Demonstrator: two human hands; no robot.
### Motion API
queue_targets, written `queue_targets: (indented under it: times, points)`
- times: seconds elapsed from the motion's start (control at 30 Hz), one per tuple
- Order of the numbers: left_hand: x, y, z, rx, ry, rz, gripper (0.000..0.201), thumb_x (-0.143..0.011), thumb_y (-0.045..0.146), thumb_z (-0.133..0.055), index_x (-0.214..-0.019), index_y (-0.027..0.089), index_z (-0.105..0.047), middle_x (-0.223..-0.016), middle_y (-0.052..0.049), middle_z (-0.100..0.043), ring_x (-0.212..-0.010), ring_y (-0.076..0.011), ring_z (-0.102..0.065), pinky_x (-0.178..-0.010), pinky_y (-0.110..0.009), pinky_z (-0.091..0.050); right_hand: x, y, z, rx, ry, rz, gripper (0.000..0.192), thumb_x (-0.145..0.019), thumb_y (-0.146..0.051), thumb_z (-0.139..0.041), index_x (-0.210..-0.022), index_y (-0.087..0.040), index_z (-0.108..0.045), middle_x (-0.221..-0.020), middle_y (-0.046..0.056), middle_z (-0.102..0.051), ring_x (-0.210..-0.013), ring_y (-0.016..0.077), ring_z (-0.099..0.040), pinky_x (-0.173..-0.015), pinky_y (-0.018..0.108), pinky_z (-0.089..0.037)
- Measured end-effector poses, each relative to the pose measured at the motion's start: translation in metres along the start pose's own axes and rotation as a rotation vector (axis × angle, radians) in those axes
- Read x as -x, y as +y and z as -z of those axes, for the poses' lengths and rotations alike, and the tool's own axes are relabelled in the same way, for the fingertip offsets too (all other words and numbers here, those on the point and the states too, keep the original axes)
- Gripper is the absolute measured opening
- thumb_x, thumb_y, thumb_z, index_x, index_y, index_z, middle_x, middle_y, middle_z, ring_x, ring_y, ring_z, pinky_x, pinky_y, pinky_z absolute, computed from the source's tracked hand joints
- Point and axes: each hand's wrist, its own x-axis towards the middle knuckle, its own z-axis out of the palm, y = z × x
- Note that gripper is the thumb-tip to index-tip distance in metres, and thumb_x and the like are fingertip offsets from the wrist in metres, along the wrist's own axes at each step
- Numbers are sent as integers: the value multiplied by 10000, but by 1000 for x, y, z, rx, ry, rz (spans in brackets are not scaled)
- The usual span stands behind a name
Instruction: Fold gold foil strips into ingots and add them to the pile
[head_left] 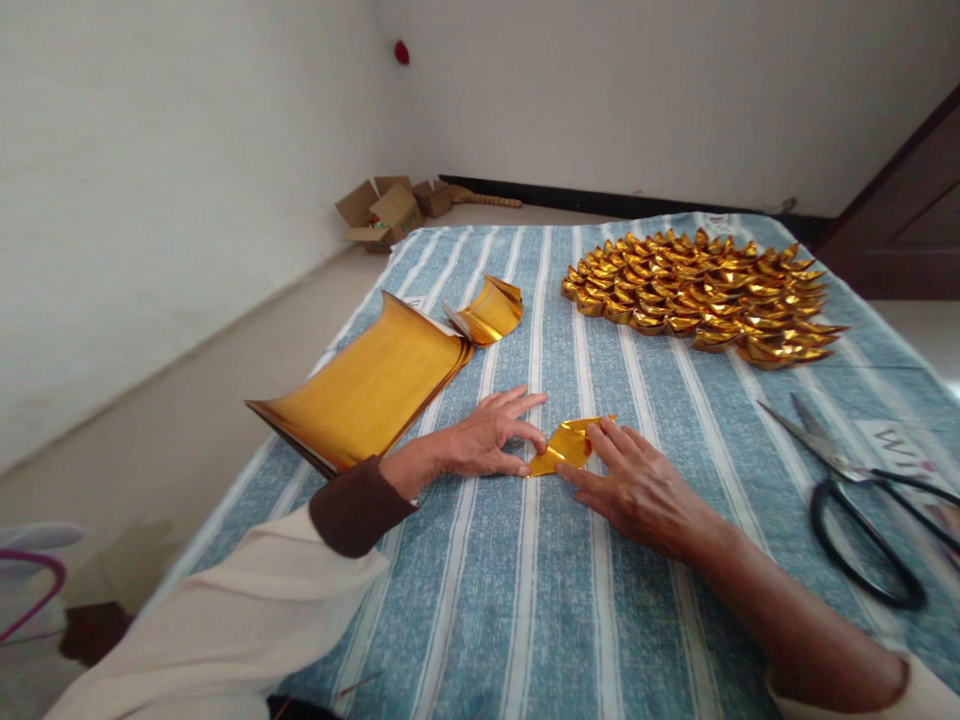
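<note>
A small piece of gold foil paper [568, 444] lies partly folded on the blue striped cloth [525, 600]. My left hand [487, 437] pinches its left end between thumb and fingers. My right hand [634, 485] presses down on its right side with the fingertips. A stack of flat gold foil sheets [367, 390] lies just left of my left hand, its far edge curling up. One loose curled gold sheet [491, 308] rests beyond the stack.
Many folded gold paper ingots [705, 295] are laid out in rows at the far right of the cloth. Black-handled scissors [855, 490] lie at the right edge. Open cardboard boxes [386, 212] sit on the floor by the wall corner.
</note>
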Motion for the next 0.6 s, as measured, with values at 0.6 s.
queue_targets:
  times: [0.6]
  points:
    - [17,31,-20,-310,221,28,244,-868,152,-651,-1088,250,-691,-1397,-108,-527,-1364,-377,-386,-1049,-645,-344,-1,-1,2,-6,-9,-17,379,-913,-280,-628,-1288,-282,-571,-1216,171,-550,-1188,364,-488,-878,527,-502]
